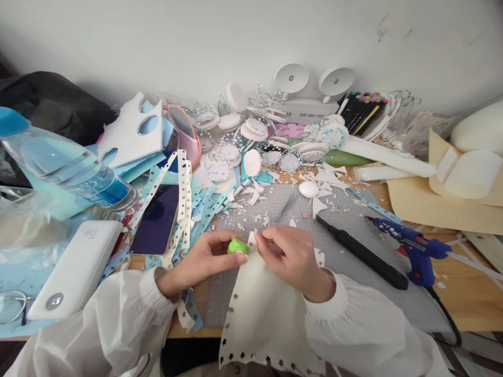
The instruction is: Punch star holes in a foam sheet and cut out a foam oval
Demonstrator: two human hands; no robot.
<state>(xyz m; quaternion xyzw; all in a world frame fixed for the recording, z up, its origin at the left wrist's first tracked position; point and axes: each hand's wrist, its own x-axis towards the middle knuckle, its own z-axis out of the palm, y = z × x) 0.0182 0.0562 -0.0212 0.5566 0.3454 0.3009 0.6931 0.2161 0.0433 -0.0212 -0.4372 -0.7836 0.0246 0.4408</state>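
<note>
Table layout: cutting mat center. Tweezers on its rear part, paper scraps around them. Pen-shaped tool on mat, right of the hands; glue gun right of that. Punched sheet over mat's front edge, between the forearms. Punch at sheet's upper left, in left hand; right hand at its top. Left side: phone among punched strips, power bank left of it, glasses far left, bottle behind power bank. Rear: disc pile center, markers to its right.
</note>
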